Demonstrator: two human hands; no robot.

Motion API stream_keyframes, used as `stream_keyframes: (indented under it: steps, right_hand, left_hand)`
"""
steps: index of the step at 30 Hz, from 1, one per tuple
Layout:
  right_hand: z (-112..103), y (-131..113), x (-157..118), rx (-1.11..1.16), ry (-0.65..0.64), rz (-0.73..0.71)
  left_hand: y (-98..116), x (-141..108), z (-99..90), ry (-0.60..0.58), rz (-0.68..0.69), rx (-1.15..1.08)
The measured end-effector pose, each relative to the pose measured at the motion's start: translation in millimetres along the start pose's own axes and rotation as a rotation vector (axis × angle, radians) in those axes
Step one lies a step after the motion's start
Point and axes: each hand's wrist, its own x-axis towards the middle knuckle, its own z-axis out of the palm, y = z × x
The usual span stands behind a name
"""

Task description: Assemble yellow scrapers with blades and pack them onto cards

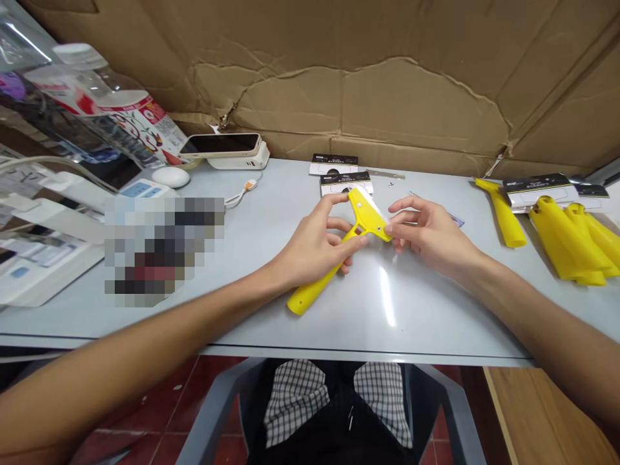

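Note:
My left hand (323, 242) is wrapped round a yellow scraper (317, 287), whose handle slants down to the left over the table. The scraper's wide head points up and away from me, with two small screws showing in it and a pale strip along its far edge. My right hand (423, 226) is at the head's right corner, thumb and fingers drawn together by the right screw. Whether something small sits between those fingertips is hidden. Behind the head lie black-and-white packaging cards (345, 183), a thin metal blade (387, 174) and a tiny metal piece (391, 185).
More yellow scraper parts (566, 242) lie at the right, with packages (540, 192) behind them. On the left are a phone (221, 143) on a white box, a white mouse (170, 177), bottles (130, 123) and a power strip (143, 189). A cardboard wall (387, 97) closes off the back.

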Motion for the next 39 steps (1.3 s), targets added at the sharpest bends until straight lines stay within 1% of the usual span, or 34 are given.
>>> stream_keyframes:
  steps: [3,6,8,10,12,14,17,21,25,29,35,39]
  right_hand:
    - [2,7,0,0.022,-0.009,-0.019]
    - [0,11,2,0.027,-0.051,-0.06]
    - [-1,11,2,0.031,-0.07,-0.066]
    - [-2,11,2,0.033,-0.07,-0.055]
    - [-1,11,0,0.032,-0.068,-0.042]
    - [0,10,-1,0.038,-0.073,-0.029]
    - [0,9,-1,0.059,-0.067,-0.039]
    - [0,6,-1,0.075,-0.05,-0.074]
    - [1,3,-2,0.064,-0.05,-0.074]
    - [2,1,-4,0.052,-0.042,-0.077]
    - [3,-3,-6,0.049,-0.023,-0.106]
    - [4,-3,-8,0.057,-0.022,-0.142]
  left_hand:
    - [7,-6,-4.2,-0.002,0.087,0.076]
    - [10,-8,-6.1,0.01,0.108,0.109]
    - [8,-7,-6.7,0.044,0.149,0.154]
    - [5,-5,-7.3,0.085,0.247,0.279]
    - [2,-4,-8.2,0.099,0.367,0.457]
    - [-1,-3,-9.1,0.077,0.462,0.607]
    - [-3,-4,-10.1,0.014,0.553,0.707]
    - [-7,-4,-10.7,-0.044,0.58,0.736]
    - [-9,-2,-11.2,-0.054,0.601,0.716]
    - [-8,-1,-11.2,-0.066,0.592,0.694]
    - [-4,-2,-10.0,-0.051,0.553,0.662]
    - [-5,-3,-11.8,-0.028,0.57,0.692]
